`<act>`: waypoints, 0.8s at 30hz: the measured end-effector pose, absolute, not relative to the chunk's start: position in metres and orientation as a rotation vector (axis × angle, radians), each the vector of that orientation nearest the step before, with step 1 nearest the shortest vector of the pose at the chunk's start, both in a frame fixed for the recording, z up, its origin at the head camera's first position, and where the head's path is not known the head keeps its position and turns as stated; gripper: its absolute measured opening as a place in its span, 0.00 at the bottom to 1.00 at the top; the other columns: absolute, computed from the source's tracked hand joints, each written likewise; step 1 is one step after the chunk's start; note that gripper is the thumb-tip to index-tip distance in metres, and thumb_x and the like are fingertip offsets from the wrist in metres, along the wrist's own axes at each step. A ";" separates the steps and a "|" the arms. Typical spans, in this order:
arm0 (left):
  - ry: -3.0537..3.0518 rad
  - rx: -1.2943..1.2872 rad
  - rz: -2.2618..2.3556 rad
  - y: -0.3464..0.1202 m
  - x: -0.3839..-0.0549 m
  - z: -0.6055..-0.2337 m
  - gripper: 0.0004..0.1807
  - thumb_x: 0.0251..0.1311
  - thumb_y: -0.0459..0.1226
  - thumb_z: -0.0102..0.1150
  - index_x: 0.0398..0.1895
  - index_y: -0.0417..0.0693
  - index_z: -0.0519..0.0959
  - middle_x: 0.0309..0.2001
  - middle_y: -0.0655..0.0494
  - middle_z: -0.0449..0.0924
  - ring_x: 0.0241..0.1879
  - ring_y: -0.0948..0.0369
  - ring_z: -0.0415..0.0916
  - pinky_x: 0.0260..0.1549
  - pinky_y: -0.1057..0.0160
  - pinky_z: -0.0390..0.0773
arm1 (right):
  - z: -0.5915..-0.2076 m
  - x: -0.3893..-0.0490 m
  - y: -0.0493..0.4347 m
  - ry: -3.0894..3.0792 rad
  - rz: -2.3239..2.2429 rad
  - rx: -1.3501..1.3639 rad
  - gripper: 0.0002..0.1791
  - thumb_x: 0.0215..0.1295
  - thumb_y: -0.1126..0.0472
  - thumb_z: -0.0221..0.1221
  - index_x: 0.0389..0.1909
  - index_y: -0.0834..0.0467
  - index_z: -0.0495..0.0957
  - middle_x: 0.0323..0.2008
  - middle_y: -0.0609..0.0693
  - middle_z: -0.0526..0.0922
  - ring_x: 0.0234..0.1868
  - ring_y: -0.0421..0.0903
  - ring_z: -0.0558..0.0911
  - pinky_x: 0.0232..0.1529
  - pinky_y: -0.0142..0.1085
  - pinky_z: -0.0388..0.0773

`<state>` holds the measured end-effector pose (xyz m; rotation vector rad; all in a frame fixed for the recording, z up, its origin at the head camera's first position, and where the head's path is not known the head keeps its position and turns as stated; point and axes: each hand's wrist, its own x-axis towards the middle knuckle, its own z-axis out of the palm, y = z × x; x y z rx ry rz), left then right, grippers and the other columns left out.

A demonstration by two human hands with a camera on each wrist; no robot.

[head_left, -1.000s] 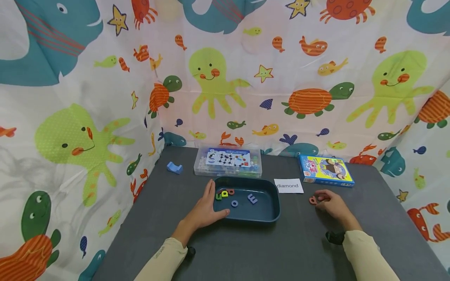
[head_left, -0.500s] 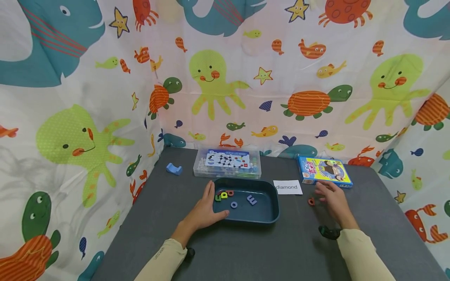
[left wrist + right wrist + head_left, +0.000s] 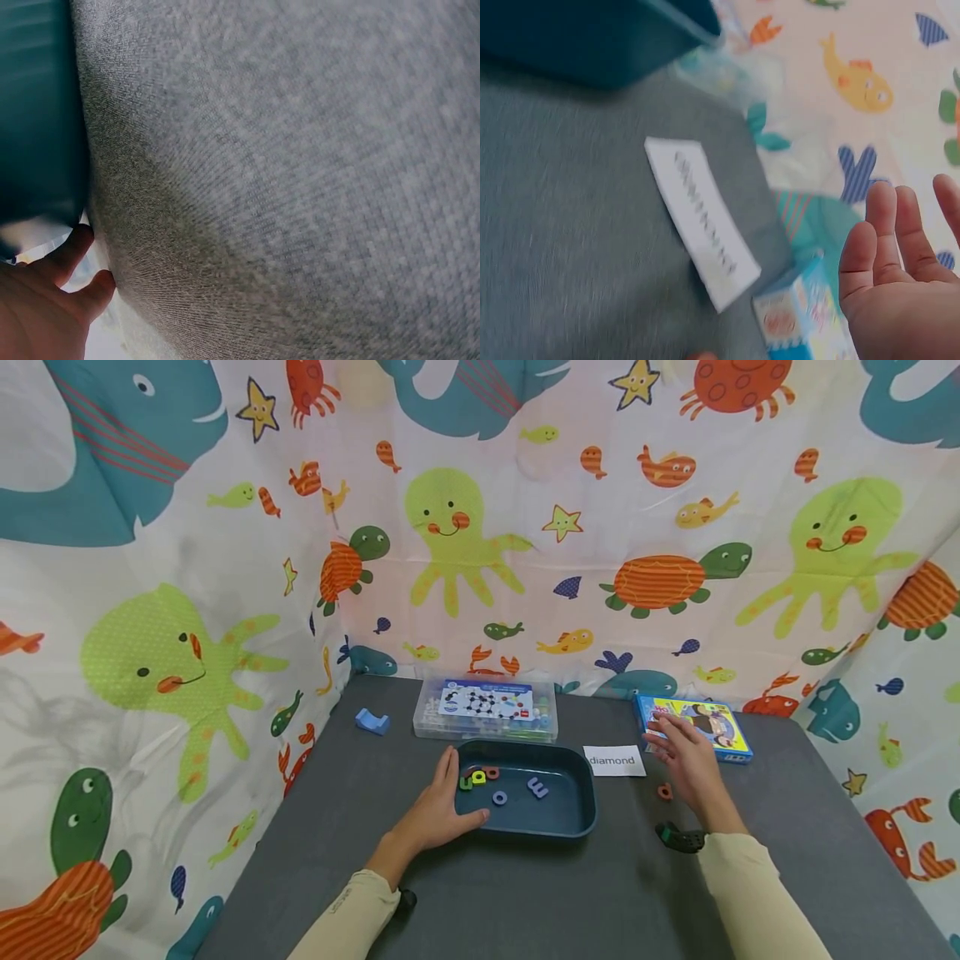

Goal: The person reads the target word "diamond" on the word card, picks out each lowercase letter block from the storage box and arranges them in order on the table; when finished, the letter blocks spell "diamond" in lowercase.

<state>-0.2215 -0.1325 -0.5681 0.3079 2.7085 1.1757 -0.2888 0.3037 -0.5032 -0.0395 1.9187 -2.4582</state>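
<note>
Taking the dark teal tray (image 3: 566,777) as the clock's centre in the head view, the gray tabletop (image 3: 555,902) is stretching wide toward 6 o'clock, and its side edges are slanting away toward 8 and 4. At 12, its far edge is meeting the patterned curtain (image 3: 480,543). The left hand (image 3: 435,806) is resting at 8 to 9 o'clock, fingers straight along the tray's wall, thumb lying over the near rim. The right hand (image 3: 688,764) is hovering between 2 and 3, fingers loosely extended and holding nothing. The red letter (image 3: 664,792) is lying on the tabletop at 3, near that hand; other colored letters (image 3: 537,787) are sitting inside the tray. The printed card (image 3: 611,764) is lying just beside the tray, toward 2 to 3. The colorful box (image 3: 720,731) is standing in the way behind the right hand; the clear case (image 3: 487,722) is blocking 11 to 12, and the blue block (image 3: 372,721) is sitting at 10.
</note>
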 end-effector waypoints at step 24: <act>2.732 0.337 1.166 -0.132 -0.222 -0.570 0.67 0.63 0.64 0.67 0.89 0.49 0.35 0.88 0.53 0.27 0.80 0.39 0.54 0.72 0.32 0.61 | -0.463 -0.306 0.198 1.695 -2.539 -0.340 0.18 0.87 0.55 0.52 0.69 0.56 0.77 0.57 0.49 0.83 0.63 0.52 0.78 0.62 0.44 0.69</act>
